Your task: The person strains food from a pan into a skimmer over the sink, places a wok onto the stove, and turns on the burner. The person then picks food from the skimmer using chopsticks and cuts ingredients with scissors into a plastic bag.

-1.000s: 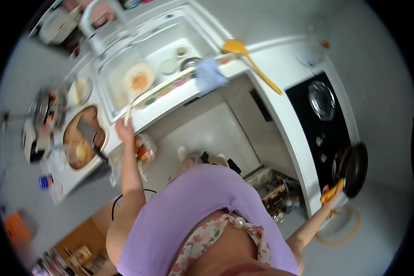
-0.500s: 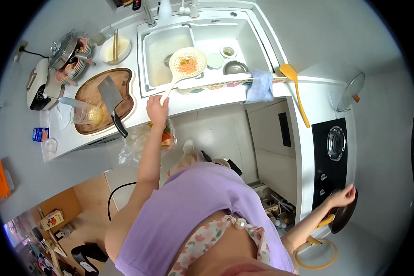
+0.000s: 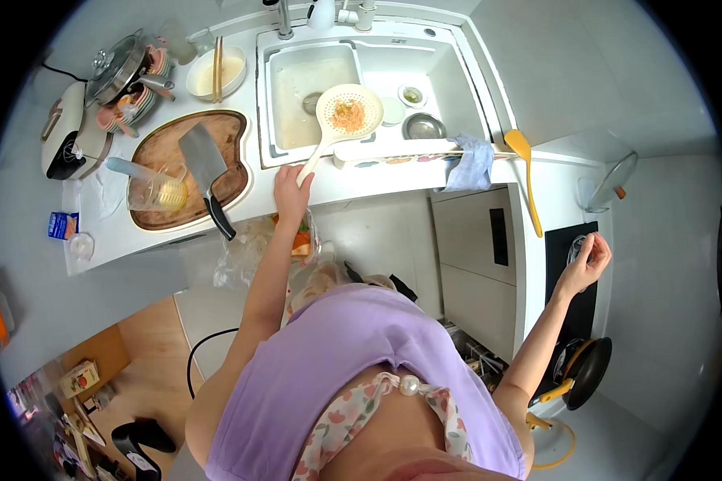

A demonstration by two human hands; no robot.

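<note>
My left hand (image 3: pixel 293 192) is closed around the handle of a cream skimmer (image 3: pixel 326 144). The skimmer's round perforated bowl lies over the sink, with chopped orange and green food (image 3: pixel 348 116) in it. Over the black gas stove (image 3: pixel 565 313), my right hand (image 3: pixel 587 264) hovers above the far burner with loosely bent fingers and nothing visible in them. A dark frying pan (image 3: pixel 592 375) with a yellow handle sits at the near end of the stove, below that hand. On the counter corner lies a yellow spatula (image 3: pixel 525 172), between the sink and the stove.
The white double sink (image 3: pixel 457 88) holds small bowls, and a blue cloth (image 3: pixel 471 163) hangs at its front edge. To the left, a cleaver (image 3: pixel 204 160) and a measuring jug (image 3: pixel 156 192) rest on a wooden cutting board (image 3: pixel 231 132). A glass lid (image 3: pixel 614 180) leans by the wall.
My right hand has moved away from the frying pan, toward the far burner. My left hand keeps hold of the skimmer over the sink. The camera view has shifted slightly.
</note>
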